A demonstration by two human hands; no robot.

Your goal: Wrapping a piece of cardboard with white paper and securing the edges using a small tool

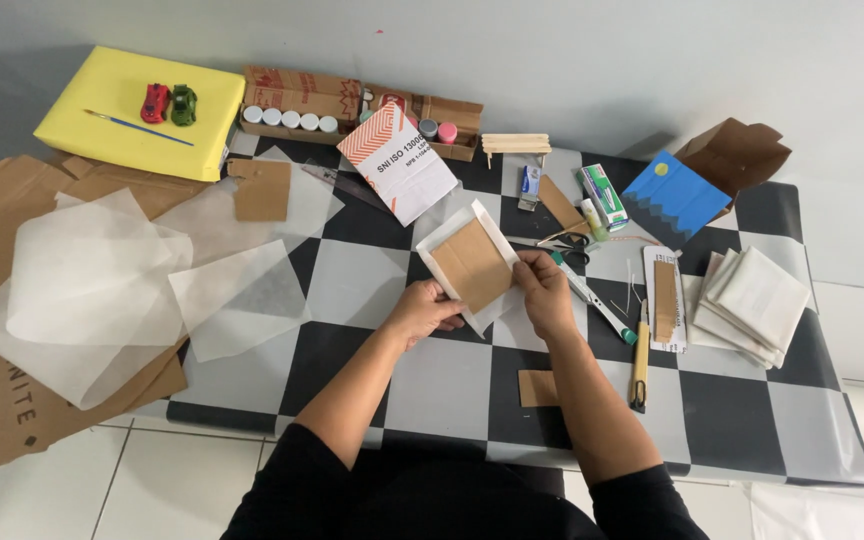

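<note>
While your left hand [424, 312] and right hand [544, 290] pinch the cardboard square [472, 266] wrapped in thin paper [439, 241] between them, hold its edges; it looks light, stiff, easily torn.

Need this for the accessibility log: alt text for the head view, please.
Seen from above, both hands, left hand and right hand, hold a brown cardboard square laid on white paper over a black-and-white checkered table. Around it lie translucent paper sheets, paint pots, scissors and a yellow foam block.
</note>
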